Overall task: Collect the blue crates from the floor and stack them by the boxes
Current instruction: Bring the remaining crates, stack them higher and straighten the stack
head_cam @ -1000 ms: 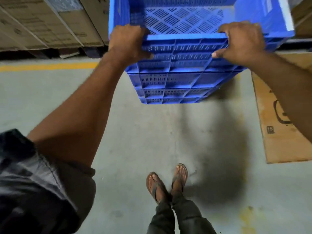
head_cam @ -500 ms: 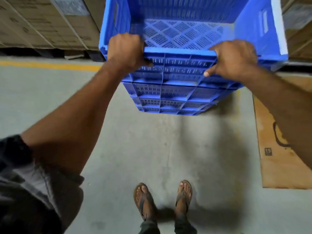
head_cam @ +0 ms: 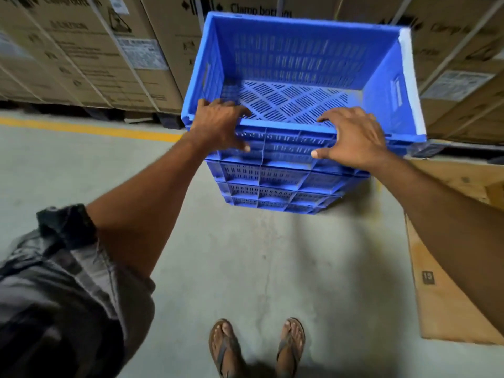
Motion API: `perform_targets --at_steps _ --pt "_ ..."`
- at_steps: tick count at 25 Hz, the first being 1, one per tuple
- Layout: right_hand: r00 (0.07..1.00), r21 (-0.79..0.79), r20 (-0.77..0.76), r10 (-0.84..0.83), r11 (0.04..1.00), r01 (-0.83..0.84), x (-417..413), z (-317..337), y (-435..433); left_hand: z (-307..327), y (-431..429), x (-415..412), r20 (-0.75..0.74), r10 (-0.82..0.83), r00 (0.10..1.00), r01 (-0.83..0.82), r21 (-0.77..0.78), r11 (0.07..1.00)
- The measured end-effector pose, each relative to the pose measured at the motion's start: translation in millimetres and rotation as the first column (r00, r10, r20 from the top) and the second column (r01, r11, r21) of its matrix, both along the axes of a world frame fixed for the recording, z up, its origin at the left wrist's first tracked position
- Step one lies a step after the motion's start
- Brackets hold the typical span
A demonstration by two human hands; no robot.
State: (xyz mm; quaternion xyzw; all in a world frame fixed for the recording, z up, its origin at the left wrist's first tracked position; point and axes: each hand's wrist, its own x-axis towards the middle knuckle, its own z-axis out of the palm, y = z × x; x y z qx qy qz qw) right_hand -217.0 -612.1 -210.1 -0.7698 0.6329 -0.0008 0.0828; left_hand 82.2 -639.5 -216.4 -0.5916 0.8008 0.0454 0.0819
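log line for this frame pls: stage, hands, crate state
stage: setting down | left hand and right hand: fingers loosening on near rim | blue crates: nested stack on floor, by boxes

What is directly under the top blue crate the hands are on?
Under the top blue crate sit more nested blue crates, about three rims showing, on the concrete floor. Their insides are covered. The left hand and right hand rest on its near rim.

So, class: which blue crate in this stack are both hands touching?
The top crate, the only one showing its open inside. The left hand and right hand rest on its near rim; the lower crates show only side walls.
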Motion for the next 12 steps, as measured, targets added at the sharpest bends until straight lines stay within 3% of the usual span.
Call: perform_targets --at_steps 2,4,6,7,9,10,12 --pt "0.993 -0.187 0.093 -0.074 0.978 0.09 -8 -3 20 3 9 -14 -0.032 -0.04 0.999 0.038 -0.072 0.997" --pt "0.959 -0.407 0.212 -0.185 0.876 0.259 -15 -23 49 -4 25 -46 -0.128 -0.098 0.987 0.053 -0.317 0.947" --pt "0.913 -0.435 0.359 -0.194 0.831 0.348 -17 -61 79 -34 54 -82 -0.323 -0.137 0.936 -0.044 -0.495 0.868" --pt "0.871 -0.354 0.446 -0.207 0.853 0.384 -16 -85 89 -56 69 -96 -0.434 -0.105 0.895 -0.123 -0.466 0.876" --pt "0.757 -0.134 0.575 -0.31 0.877 0.461 -12 -132 90 -111 91 -114 -0.614 0.114 0.781 -0.334 -0.257 0.907" --pt "0.715 -0.056 0.605 -0.35 0.877 0.477 -10 -153 85 -141 95 -115 -0.67 0.236 0.704 -0.453 -0.168 0.875" --pt "0.727 -0.049 0.596 -0.342 0.888 0.457 0 -190 75 -185 93 -105 -0.762 0.364 0.536 -0.641 -0.086 0.763"
